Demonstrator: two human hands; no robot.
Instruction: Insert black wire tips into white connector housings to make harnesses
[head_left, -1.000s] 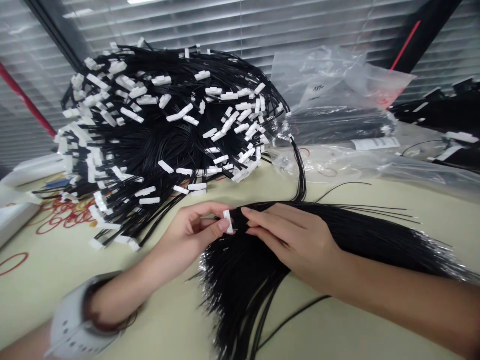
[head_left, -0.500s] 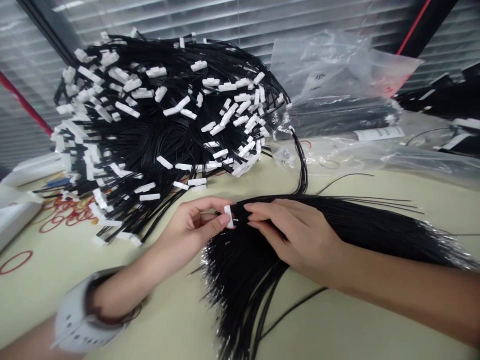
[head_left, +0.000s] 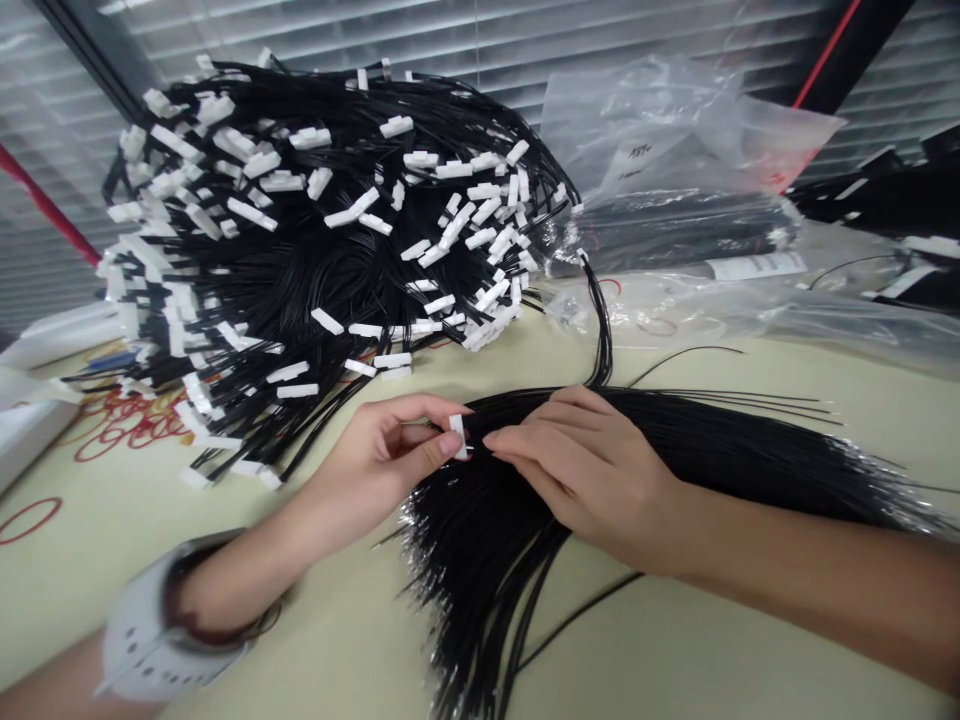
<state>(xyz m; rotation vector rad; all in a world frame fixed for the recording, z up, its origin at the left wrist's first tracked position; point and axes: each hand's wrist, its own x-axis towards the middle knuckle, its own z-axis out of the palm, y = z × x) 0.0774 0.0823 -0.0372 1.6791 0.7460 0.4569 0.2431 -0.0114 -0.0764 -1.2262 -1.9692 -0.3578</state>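
Note:
Between the thumb and fingers of my left hand [head_left: 394, 450] is a small white connector housing [head_left: 458, 437], held upright over the bundle's left end. My right hand [head_left: 585, 460] is just to its right, thumb and fingertips pinched together close to the housing. A thin black wire seems to be in that pinch, its tip near the housing; the dark strands behind make this hard to see. Beneath both hands lies a thick bundle of loose black wires [head_left: 480, 560] with shiny metal terminals at the ends.
Behind my left hand rises a big heap of black cables with white connectors [head_left: 337, 230]. Red rubber bands [head_left: 120, 420] lie at the left. Clear plastic bags [head_left: 675, 190] holding black cables stand at the back right. Several wires [head_left: 604, 330] run from the heap down to the bundle.
My right hand's fingers have closed into a tighter pinch and its fingertips sit slightly farther left, by the housing. My left hand keeps holding the connector housing in nearly the same place.

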